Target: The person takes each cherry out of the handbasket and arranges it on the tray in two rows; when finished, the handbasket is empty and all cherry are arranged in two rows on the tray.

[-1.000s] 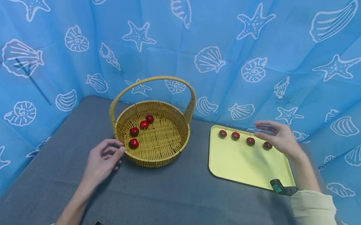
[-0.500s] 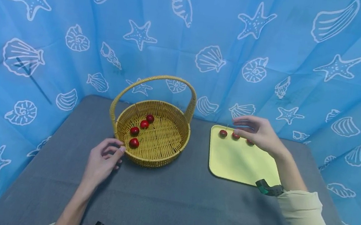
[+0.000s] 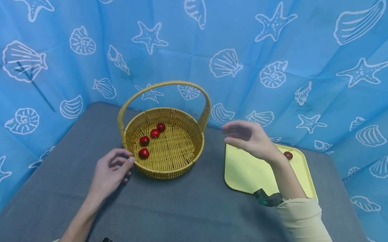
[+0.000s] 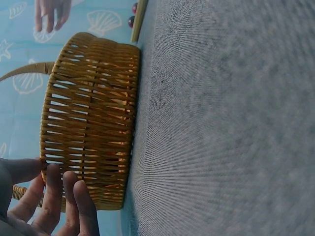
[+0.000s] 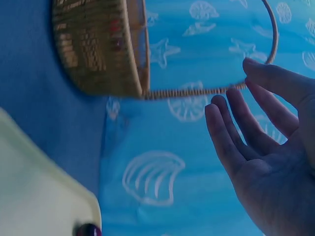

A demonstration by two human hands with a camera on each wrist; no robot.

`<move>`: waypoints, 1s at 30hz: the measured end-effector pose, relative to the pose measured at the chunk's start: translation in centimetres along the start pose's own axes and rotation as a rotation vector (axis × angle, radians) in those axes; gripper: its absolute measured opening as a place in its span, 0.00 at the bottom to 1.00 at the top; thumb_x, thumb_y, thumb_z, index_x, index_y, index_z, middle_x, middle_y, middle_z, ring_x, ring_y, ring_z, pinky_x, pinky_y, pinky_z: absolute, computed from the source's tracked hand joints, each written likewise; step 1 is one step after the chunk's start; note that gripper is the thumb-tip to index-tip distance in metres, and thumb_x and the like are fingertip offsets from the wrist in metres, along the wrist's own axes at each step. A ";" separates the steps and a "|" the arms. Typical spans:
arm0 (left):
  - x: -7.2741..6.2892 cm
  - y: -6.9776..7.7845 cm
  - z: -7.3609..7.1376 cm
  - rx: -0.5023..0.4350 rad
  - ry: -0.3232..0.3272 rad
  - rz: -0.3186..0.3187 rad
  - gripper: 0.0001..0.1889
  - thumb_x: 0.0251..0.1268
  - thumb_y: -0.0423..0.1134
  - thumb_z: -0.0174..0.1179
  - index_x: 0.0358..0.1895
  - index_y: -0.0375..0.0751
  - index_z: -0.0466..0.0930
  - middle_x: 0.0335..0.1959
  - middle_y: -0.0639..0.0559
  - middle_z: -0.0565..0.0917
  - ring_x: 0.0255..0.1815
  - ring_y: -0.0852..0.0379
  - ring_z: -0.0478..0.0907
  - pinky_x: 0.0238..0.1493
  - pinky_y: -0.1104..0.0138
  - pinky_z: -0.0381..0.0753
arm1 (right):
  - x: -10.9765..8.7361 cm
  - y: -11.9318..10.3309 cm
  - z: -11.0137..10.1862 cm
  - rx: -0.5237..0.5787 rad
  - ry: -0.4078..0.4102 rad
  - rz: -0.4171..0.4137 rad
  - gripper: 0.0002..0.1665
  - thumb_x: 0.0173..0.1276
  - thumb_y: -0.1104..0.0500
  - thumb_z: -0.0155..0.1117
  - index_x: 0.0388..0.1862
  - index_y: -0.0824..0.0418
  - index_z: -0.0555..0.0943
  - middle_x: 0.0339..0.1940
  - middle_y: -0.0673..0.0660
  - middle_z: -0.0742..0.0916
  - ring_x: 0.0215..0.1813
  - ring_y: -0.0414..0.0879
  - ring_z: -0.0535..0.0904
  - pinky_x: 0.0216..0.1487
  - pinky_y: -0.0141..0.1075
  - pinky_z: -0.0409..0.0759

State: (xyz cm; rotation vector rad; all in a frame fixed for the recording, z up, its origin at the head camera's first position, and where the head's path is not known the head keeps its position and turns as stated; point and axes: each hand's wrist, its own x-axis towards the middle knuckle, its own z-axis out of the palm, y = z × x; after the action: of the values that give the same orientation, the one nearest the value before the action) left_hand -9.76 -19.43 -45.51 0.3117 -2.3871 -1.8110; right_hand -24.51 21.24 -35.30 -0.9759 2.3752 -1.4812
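Basket point(image 3: 177, 145) is standing near the far edge of the surface point(image 3: 173, 220), nearer its far left corner than its far right; four cherries point(image 3: 143, 153) are lying inside, towards the left wall. Left hand point(image 3: 109, 172) is pinching the near-left rim point(image 3: 143, 168) between thumb and fingers; cannot tell whether the outer fingers are touching the wall. Right hand point(image 3: 252, 141) is hovering, hiding the far left corner of the tray point(image 3: 245, 177) in the head view, fingers loosely bent, pinching nothing. Weave is looking light and fairly stiff, its ribbing probably resisting slips. Handle point(image 3: 180, 83) is standing upright, its top seeming best for level lifting; rim is suiting steadying.
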 end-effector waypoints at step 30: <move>0.0 -0.1 0.1 0.018 0.005 0.004 0.15 0.80 0.47 0.67 0.60 0.45 0.82 0.43 0.36 0.91 0.34 0.50 0.89 0.33 0.61 0.92 | 13.1 -0.5 9.0 -0.130 -0.251 0.019 0.22 0.75 0.62 0.73 0.66 0.63 0.84 0.65 0.63 0.89 0.64 0.54 0.88 0.72 0.43 0.85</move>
State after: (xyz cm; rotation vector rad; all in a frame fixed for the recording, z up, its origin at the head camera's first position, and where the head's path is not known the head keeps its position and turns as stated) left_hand -9.82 -19.40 -45.58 0.3131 -2.3998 -1.7860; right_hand -30.16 6.43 -36.88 -1.0933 2.3125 -1.1339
